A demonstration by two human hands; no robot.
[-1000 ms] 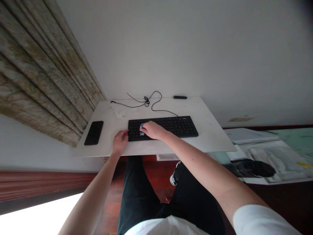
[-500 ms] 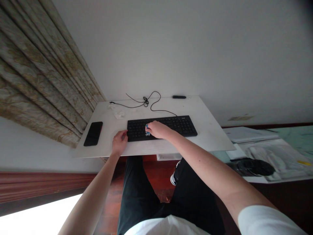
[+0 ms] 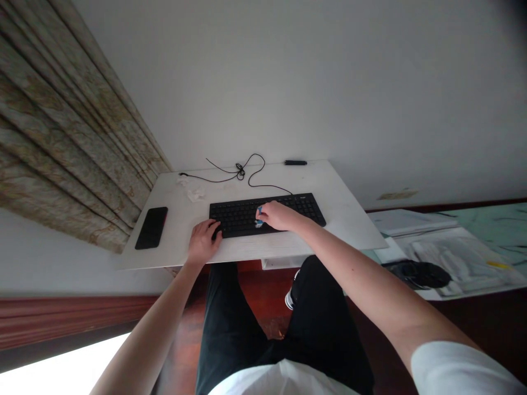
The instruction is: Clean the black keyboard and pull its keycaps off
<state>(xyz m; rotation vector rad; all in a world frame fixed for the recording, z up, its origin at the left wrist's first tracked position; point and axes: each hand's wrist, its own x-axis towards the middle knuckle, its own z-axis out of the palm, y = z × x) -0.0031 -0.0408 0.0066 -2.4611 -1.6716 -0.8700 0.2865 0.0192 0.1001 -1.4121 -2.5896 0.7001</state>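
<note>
Nearest are the person's white T-shirt (image 3: 280,381) and black trousers (image 3: 233,323), with a black-and-white sneaker (image 3: 290,299) on the red-brown wooden floor (image 3: 263,293) beyond. At the near edge of the white surface (image 3: 247,253), the left hand (image 3: 201,242) lies at the near left corner of a black full-size keyboard (image 3: 234,218), its fingers (image 3: 214,230) curved and touching that corner. The right hand (image 3: 279,215) rests on the keys right of centre, its fingers bunched and pinching a small blue-and-white piece of material (image 3: 258,217) against the keys; it is too small to identify. All the keys look in place, and nothing shows which have been gone over. A tiny mark at the keyboard's far right corner is unreadable. Left of the hands lie a black smartphone (image 3: 151,227) and crumpled white tissue (image 3: 195,193). Along the far edge are a looped black cable (image 3: 240,172) and a slim black stick (image 3: 295,162). A patterned curtain (image 3: 61,115) hangs far left, and papers (image 3: 448,258) lie well off to the right.
</note>
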